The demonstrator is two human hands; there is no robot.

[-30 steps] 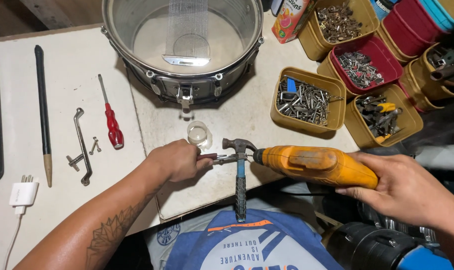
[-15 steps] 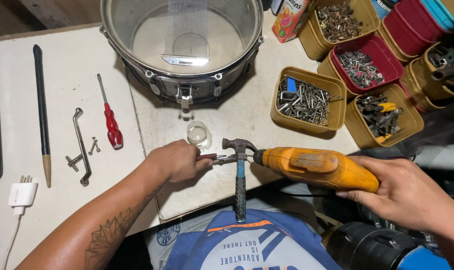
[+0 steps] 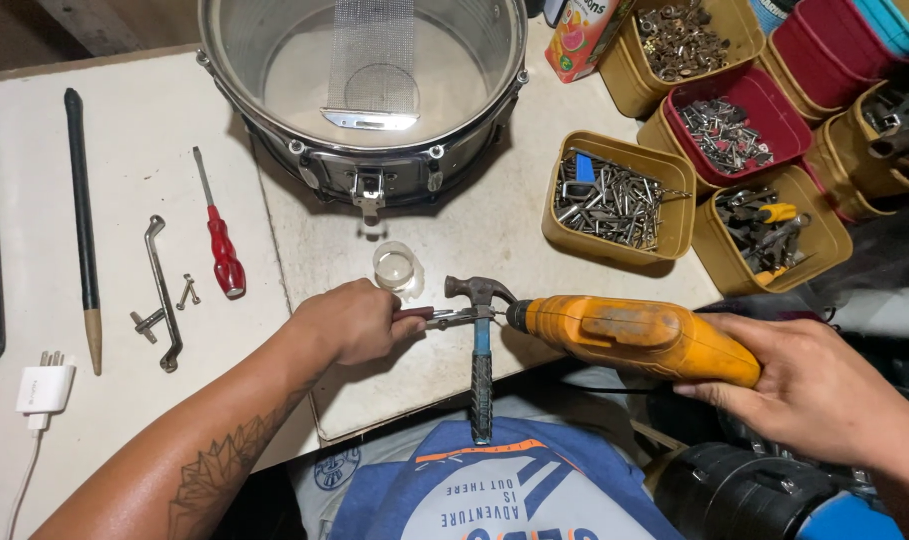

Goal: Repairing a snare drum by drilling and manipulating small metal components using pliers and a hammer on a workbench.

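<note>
Nothing shifted since earlier frames; I hold position. Left hand (image 3: 350,322) fingers closed on pliers (image 3: 445,318), clamping small part steady just beyond fingertips. Right hand (image 3: 825,390) wrapped around orange drill (image 3: 630,338), nose aimed at part. Hammer (image 3: 481,350) lies across worktop (image 3: 495,230) edge, between both hands.

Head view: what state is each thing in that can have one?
Left hand: closed on pliers.
Right hand: wrapped round orange drill, lying level.
Hammer: flat on table.
Snare drum: open-topped.
Red screwdriver: lying untouched.
</note>
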